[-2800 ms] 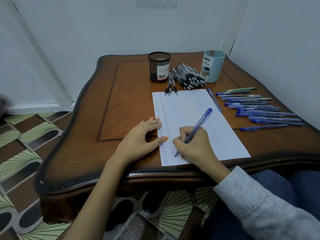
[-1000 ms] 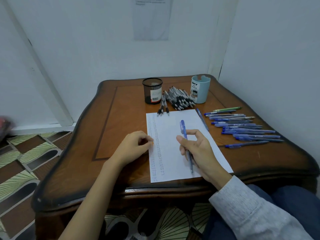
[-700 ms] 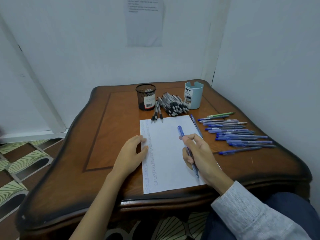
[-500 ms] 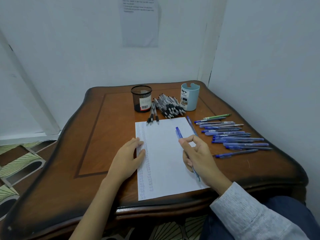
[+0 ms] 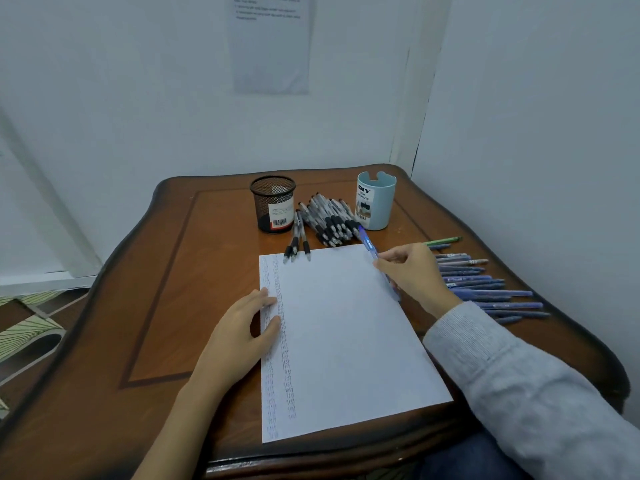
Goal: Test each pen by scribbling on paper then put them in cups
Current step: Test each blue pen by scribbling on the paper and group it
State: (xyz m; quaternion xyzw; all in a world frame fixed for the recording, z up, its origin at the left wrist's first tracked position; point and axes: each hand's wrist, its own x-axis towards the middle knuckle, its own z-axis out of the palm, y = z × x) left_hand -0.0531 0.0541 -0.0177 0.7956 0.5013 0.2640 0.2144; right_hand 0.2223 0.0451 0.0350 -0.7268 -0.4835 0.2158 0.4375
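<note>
Status: right hand (image 5: 412,275) pinches a blue pen (image 5: 369,244) between thumb and curled fingers, above the top right corner of the paper (image 5: 346,334). The pen's upper end points at the base of the light blue cup (image 5: 375,202), close to it. Its lower end pokes out under my palm at the paper's right edge. Can't tell if the tip touches the sheet.

Left hand (image 5: 239,332) lies loose on the paper's left edge, fingers relaxed and gripping nothing. Fingertips rest on the scribble columns (image 5: 282,358), which run down the left margin.

Black mesh cup (image 5: 273,206) stands upright at the far side of the table (image 5: 173,289). The light blue cup stands upright to its right. Between them lies a pile of black-grip pens (image 5: 332,221). Three more black pens (image 5: 296,242) lie just below the mesh cup, tips on the paper's top edge.

Right of the paper, behind my hand and grey sleeve (image 5: 519,375), a row of blue pens (image 5: 485,289) lies flat. A green pen (image 5: 443,241) sits at its far end.

Printed sheet (image 5: 272,43) hangs on the wall; text too small to read.
</note>
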